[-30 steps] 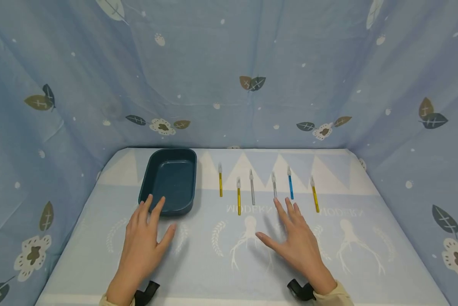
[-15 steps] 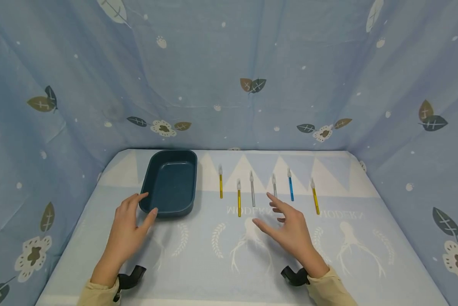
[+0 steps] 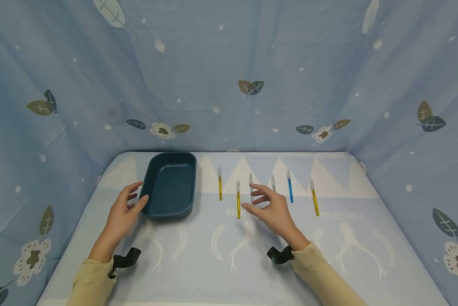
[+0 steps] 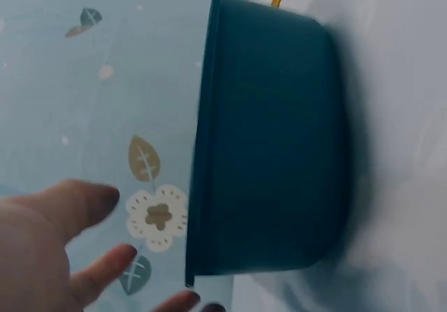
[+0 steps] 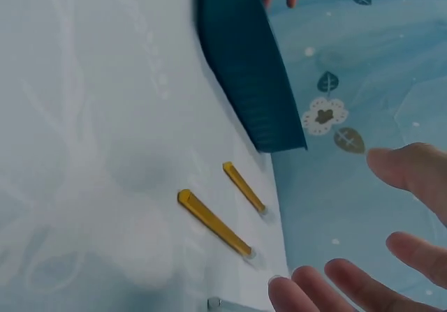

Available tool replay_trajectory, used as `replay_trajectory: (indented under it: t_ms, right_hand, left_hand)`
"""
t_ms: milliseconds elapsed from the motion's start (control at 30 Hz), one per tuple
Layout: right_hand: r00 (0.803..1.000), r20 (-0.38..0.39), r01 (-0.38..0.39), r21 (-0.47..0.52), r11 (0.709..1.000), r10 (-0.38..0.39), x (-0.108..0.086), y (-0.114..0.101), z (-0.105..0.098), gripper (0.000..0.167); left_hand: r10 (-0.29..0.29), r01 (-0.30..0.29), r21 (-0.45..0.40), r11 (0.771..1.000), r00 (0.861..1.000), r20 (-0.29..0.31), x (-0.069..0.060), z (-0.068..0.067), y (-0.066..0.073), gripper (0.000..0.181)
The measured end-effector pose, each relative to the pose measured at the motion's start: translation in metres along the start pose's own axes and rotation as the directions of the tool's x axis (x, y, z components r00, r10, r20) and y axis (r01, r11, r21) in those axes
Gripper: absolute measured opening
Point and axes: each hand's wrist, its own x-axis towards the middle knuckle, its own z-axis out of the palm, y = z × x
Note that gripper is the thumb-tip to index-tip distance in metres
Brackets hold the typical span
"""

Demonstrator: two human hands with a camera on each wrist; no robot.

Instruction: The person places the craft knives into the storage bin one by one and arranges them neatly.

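Partly hidden by the right hand (image 3: 271, 211): two silver craft knives (image 3: 251, 178)

In the head view, the fingers crossed the shaft of the left silver knife, while the hand concealed the lower part of the right silver knife (image 3: 273, 183). The right-wrist view cut off a silver end at its lower border and rendered the clear caps faintly; the left-wrist view showed only a yellow sliver beyond the dish (image 3: 171, 191). The right hand's fingers were parted and slightly bent, holding nothing. Those of the left hand (image 3: 118, 217) were likewise spread and held nothing, beside the dish's left rim; contact could not be determined.

Two yellow craft knives (image 3: 238, 205) lay between dish and silver pair; a blue craft knife (image 3: 291, 191) and a third yellow craft knife (image 3: 315, 202) lay farther right. All rested on a patterned tablecloth (image 3: 198, 259) before a blue curtain (image 3: 198, 63). Cream sleeves (image 3: 324, 276) ran off the lower edge.

The dish, teal and rectangular, stood upright, its inner floor visible.
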Motion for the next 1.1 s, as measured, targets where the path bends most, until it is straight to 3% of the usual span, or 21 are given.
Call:
replay_trajectory:
  t_ms: [267,600,867,1100]
  right_hand:
    - [0.997,0.060,-0.041,0.041,0.998,0.038,0.032,0.001,0.014,0.060]
    - [0.992,0.119,-0.054,0.065,0.996,0.046,0.071,-0.009,0.030,0.061]
    - [0.987,0.154,-0.058,0.046,0.997,0.050,0.098,-0.011,0.054,0.058]
    - [0.980,0.169,-0.101,-0.007,0.995,0.101,0.108,-0.009,0.070,0.056]
  left_hand:
    - [-0.033,0.052,-0.146,0.988,0.991,0.132,0.019,-0.002,-0.011,0.073]
    - [0.000,0.021,-0.157,0.987,0.991,0.137,0.034,-0.004,-0.019,0.068]
    - [-0.048,0.076,-0.177,0.981,0.986,0.161,0.039,-0.002,-0.025,0.066]
    - [-0.040,0.077,-0.206,0.975,0.983,0.181,0.039,-0.001,-0.031,0.063]
